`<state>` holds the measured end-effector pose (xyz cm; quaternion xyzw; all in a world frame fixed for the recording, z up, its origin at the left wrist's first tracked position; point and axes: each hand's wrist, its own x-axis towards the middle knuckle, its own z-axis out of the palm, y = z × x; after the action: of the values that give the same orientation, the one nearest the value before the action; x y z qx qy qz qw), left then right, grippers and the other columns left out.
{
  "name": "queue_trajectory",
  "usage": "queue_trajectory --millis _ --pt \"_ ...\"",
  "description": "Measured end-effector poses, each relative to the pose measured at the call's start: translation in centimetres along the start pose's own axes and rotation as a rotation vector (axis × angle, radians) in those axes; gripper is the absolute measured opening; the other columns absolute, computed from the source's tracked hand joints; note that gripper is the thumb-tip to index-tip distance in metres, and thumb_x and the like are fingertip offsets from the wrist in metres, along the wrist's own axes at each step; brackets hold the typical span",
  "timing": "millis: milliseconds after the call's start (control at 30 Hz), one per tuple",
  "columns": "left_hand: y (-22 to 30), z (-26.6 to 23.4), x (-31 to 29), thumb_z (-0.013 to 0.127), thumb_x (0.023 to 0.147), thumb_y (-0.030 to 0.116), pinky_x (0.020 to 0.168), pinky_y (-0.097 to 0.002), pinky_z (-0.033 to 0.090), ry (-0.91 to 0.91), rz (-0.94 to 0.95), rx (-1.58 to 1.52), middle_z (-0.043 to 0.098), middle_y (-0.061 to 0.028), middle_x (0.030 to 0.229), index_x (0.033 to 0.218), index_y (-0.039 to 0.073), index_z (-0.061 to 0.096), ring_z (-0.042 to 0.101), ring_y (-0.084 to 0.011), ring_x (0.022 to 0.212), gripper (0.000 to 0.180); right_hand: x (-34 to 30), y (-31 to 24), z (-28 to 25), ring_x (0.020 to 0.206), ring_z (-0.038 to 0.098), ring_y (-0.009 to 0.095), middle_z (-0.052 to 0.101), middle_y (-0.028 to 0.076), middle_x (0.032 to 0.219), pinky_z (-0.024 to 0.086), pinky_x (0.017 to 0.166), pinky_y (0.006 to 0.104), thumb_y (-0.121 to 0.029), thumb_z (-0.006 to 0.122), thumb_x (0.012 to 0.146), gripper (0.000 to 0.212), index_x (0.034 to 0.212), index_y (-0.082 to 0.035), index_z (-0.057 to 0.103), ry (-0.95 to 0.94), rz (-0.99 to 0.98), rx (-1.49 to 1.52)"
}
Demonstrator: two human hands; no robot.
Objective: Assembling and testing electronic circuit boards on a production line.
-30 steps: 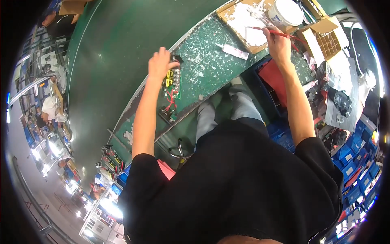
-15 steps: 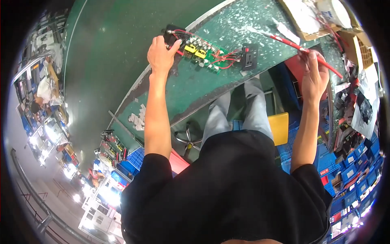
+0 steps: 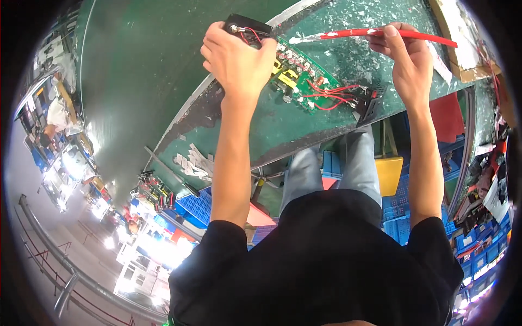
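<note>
My left hand (image 3: 237, 61) is closed round a black end panel (image 3: 251, 24) that has a metal terminal and thin red wires. Joined to it, a green circuit board (image 3: 321, 77) with yellow-wrapped transformers lies slanted on the bench. Red wires (image 3: 331, 93) run from its other end to a black socket panel (image 3: 370, 105), which is tipped up at the bench's near edge. Between thumb and fingers, my right hand (image 3: 409, 58) pinches a long red stick (image 3: 348, 33). White paste coats the stick's tip, which hovers just above the board's far edge, beside the end panel.
White smears cover the green bench (image 3: 359, 60). A cardboard box (image 3: 459, 54) stands at the far right. Paper scraps (image 3: 194, 163) and a screwdriver-like tool (image 3: 173, 171) lie at the left. A yellow stool seat (image 3: 389, 175) and blue crates (image 3: 399, 217) sit below the bench.
The red stick has swung level and moved left, bringing its pasted tip to the board. My left hand now wraps the end panel more fully; board and socket panel appear turned and shifted right.
</note>
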<state>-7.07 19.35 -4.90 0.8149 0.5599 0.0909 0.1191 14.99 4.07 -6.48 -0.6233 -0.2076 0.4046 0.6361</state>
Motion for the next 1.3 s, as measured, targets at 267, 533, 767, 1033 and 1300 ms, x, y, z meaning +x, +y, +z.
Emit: queue_trajectory --millis 267,533,767,1033,1300 --pt "-1.2 -0.2 0.1 0.072 0.071 0.030 0.093 -0.0516 0.034 -0.033 0.099 -0.152 0.046 -0.0212 0.114 0.123 -0.007 0.036 0.042 -0.0396 0.109 0.073 0.0 0.4 1.8 0.088 0.067 0.023 0.065 0.015 0.094 0.056 0.080 0.0337 -0.017 0.057 0.096 0.024 0.107 0.005 0.055 0.005 -0.001 -0.044" --pt "-1.4 0.3 -0.2 0.071 0.072 0.029 0.094 -0.0526 0.031 -0.037 0.119 -0.192 0.044 -0.0216 0.117 0.124 -0.008 0.034 0.039 -0.0391 0.113 0.074 -0.9 0.4 1.7 0.087 0.067 0.023 0.065 0.015 0.096 0.056 0.080 0.0343 -0.015 0.057 0.096 0.025 0.107 0.007 0.055 0.028 -0.044 -0.086" --pt "-0.7 -0.5 -0.5 0.072 0.074 0.031 0.097 -0.0522 0.029 -0.048 0.116 -0.169 0.044 -0.0232 0.118 0.124 -0.007 0.032 0.038 -0.0391 0.114 0.075 -1.4 0.7 2.0 0.088 0.067 0.023 0.064 0.016 0.100 0.057 0.080 0.0352 -0.012 0.055 0.096 0.021 0.106 0.007 0.057 -0.023 -0.138 -0.081" --pt "-0.4 -0.7 -0.5 0.074 0.076 0.032 0.100 -0.0508 0.028 -0.074 0.106 -0.155 0.046 -0.0244 0.119 0.123 -0.006 0.032 0.039 -0.0379 0.114 0.074 -1.5 0.6 1.8 0.088 0.067 0.023 0.064 0.017 0.100 0.057 0.081 0.0348 -0.011 0.056 0.096 0.023 0.107 0.008 0.056 0.008 -0.184 -0.090" --pt "-0.3 -0.8 -0.6 0.074 0.076 0.032 0.099 -0.0513 0.028 -0.077 0.106 -0.168 0.047 -0.0241 0.118 0.122 -0.006 0.032 0.039 -0.0380 0.114 0.073 -1.5 0.1 1.9 0.089 0.066 0.023 0.063 0.018 0.102 0.057 0.081 0.0360 -0.008 0.055 0.096 0.020 0.107 0.008 0.056 -0.052 -0.259 -0.069"
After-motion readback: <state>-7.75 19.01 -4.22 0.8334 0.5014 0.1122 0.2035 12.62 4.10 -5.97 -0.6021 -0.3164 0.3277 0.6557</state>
